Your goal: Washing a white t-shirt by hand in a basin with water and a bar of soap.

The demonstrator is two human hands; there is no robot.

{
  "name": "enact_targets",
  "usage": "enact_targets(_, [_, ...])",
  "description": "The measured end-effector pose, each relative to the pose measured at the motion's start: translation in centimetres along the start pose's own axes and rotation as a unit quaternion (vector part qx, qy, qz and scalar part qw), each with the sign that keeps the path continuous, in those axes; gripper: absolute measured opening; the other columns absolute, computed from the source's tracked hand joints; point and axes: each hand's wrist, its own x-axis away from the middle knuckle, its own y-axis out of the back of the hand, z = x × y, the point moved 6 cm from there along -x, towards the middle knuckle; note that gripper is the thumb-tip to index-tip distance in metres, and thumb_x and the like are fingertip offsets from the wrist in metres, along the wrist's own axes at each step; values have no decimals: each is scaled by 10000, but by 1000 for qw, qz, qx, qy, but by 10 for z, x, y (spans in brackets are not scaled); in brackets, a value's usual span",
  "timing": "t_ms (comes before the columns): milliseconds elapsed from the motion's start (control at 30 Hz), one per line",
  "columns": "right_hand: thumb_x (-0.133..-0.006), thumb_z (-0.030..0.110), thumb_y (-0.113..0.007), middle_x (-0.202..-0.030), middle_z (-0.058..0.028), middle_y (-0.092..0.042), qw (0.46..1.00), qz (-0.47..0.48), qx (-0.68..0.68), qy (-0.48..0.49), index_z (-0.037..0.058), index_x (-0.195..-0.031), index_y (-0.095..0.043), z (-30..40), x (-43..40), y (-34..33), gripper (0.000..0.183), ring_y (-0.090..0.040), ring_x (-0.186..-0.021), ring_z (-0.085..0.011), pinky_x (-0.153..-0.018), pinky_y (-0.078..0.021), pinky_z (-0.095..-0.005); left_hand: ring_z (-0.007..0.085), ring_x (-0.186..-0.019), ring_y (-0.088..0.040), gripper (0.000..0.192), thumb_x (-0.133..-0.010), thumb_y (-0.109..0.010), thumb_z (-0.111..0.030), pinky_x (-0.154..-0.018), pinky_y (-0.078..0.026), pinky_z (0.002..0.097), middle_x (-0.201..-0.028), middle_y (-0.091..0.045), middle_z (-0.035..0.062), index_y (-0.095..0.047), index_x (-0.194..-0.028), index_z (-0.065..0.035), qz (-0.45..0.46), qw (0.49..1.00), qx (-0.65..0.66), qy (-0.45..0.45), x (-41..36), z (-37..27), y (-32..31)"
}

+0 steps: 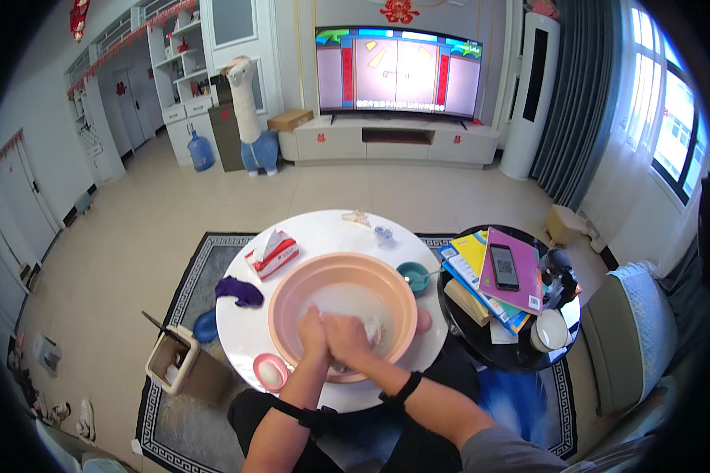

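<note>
My left hand (312, 336) and my right hand (347, 338) press together inside a peach plastic basin (284, 316) of cloudy, sudsy water (337, 295). The fingers of both are curled. Beside my right hand bunches a wet white cloth (376, 332), which seems to run into its grip. What the left fingers hold is hidden. Near the basin's lower left lies a pink soap dish (257, 371) with a white bar of soap (270, 373). A teal bowl (407, 271) with a spoon in it stands at the right of the basin.
The round white table (236, 331) also bears a tissue pack (272, 255), a purple cloth (239, 292) and a hair claw clip (355, 218). Right is a black side table (467, 337) with books, a smartphone (504, 267) and a white cup (549, 331). A trash bin (204, 369) stands left.
</note>
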Motion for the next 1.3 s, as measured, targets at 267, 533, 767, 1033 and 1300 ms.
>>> enact_targets(267, [-955,328,-471,-683,-277,-583,999,-9,-3,-47,-3,-737,-631,1,1,11,428,-593,-669,-460,-612,-452,-512,165,-665,-540,358,-979,-478,-299,-600,-439,334,-816,-627,91,-637,-919,16,2,1000,23,7,8,13,-13])
enact_targets(533, [-959,283,-527,-666,-241,-558,994,-26,-73,-79,-18,-738,-595,-6,-25,45,379,-618,-635,-320,-599,-451,-441,166,-688,-583,266,-917,-493,-206,-637,-465,309,-829,-637,89,-642,-905,14,178,973,-148,24,38,-12,-26])
enact_targets(767, [-881,163,-649,-973,-160,-681,986,12,-155,57,-29,-1046,-628,-12,-20,51,255,-630,-905,-221,-830,-472,-324,188,-870,-613,378,-860,-541,-168,-768,-491,289,-998,-618,101,-573,-1192,7,170,954,-244,37,36,-51,7])
enact_targets(1033, [-881,175,-651,-947,-53,-633,903,349,-251,-10,-1,-1029,-612,24,-13,30,233,-575,-893,-138,-834,-467,-296,139,-1012,-585,419,-924,-618,-277,-829,-489,298,-1094,-618,59,-559,-1238,-6,400,903,-143,71,52,-53,-1])
enact_targets(1300, [-868,283,-679,-912,-63,-633,934,234,-268,23,17,-982,-617,8,-5,22,295,-580,-852,-146,-799,-465,-294,90,-719,-569,347,-968,-561,-336,-641,-462,264,-790,-630,9,-653,-927,-4,226,939,-257,-37,34,-54,1])
